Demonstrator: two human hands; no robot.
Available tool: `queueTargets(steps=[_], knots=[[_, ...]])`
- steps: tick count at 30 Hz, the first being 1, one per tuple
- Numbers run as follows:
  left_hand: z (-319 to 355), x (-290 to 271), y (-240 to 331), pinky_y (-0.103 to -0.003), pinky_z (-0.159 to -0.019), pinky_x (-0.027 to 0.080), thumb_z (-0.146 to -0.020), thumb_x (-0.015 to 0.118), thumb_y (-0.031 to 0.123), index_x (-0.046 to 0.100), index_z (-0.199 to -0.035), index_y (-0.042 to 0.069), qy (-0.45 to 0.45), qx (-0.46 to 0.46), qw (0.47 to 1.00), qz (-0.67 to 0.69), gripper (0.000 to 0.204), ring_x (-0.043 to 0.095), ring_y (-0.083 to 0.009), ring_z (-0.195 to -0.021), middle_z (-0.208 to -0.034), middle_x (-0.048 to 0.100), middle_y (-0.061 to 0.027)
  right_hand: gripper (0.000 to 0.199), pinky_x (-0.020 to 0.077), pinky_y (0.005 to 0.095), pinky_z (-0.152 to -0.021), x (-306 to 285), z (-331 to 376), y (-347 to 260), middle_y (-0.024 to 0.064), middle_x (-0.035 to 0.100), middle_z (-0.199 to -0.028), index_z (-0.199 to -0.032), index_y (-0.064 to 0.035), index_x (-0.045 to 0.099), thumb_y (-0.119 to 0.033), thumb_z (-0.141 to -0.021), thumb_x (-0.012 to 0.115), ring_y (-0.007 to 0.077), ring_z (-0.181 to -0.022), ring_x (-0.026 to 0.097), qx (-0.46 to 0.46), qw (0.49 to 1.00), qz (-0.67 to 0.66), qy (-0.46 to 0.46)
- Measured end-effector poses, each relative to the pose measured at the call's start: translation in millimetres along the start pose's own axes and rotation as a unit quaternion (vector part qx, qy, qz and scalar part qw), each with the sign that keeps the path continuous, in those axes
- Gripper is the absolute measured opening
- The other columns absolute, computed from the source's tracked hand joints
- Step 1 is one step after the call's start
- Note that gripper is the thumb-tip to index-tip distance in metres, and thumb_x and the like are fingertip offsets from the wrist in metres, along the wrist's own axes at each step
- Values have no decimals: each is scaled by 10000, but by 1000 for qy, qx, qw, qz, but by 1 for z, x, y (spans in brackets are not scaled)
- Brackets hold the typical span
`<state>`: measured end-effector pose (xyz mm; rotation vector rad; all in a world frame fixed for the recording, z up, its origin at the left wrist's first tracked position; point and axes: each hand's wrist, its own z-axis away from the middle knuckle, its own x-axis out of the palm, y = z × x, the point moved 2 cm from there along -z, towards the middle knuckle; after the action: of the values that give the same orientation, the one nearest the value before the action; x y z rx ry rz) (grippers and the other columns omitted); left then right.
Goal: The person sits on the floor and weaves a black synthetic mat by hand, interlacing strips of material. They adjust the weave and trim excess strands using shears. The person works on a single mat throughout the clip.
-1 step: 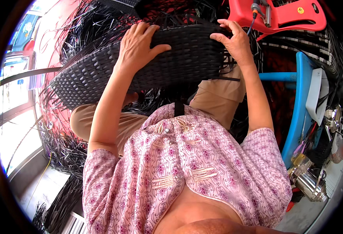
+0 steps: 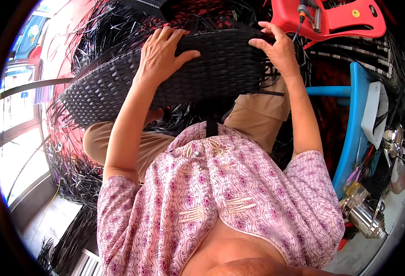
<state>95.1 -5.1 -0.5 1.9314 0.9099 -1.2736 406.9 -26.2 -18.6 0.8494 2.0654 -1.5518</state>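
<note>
I hold a black woven panel (image 2: 174,69) across my knees, up at twelve o'clock from my chest. My left hand (image 2: 163,50) lies flat on top of it, fingers spread wide and the thumb hooked over the near edge. My right hand (image 2: 278,48) grips the right end, at about one o'clock, fingers curled over the far rim and the thumb pressing the near side. The weave looks tight and whole across most of the panel, from the left tip to the middle, so I judge the main body done. At the right end, under my right hand, loose strands (image 2: 269,80) hang out unwoven, so that edge seems left to finish. More loose black strips (image 2: 73,175) lie heaped at eight o'clock by my left knee. A red stool (image 2: 340,20) with a tool on it stands at one o'clock, and a blue frame (image 2: 354,124) at three o'clock.
</note>
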Motion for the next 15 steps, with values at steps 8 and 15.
queueTargets(steps=[8,15], knots=[[-50,5,-36,-440,-860,527,-735,719,711,743,-1159,118,-10,-36,999,15,730,671,-303,-1010,-1001,675,-103,547,507,363,-922,24,-41,13,173,726,-1113,-1284,-88,662,-469,-896,713,280,-1044,689,61,993,-101,-10],[-79,-18,42,-448,-926,500,-710,773,664,747,-1164,122,-62,-71,992,86,707,631,-321,-1104,-1094,641,-116,413,470,324,-984,-67,-34,22,102,725,-1057,-1255,-71,690,-303,-916,716,179,-1056,651,78,991,-107,-24]])
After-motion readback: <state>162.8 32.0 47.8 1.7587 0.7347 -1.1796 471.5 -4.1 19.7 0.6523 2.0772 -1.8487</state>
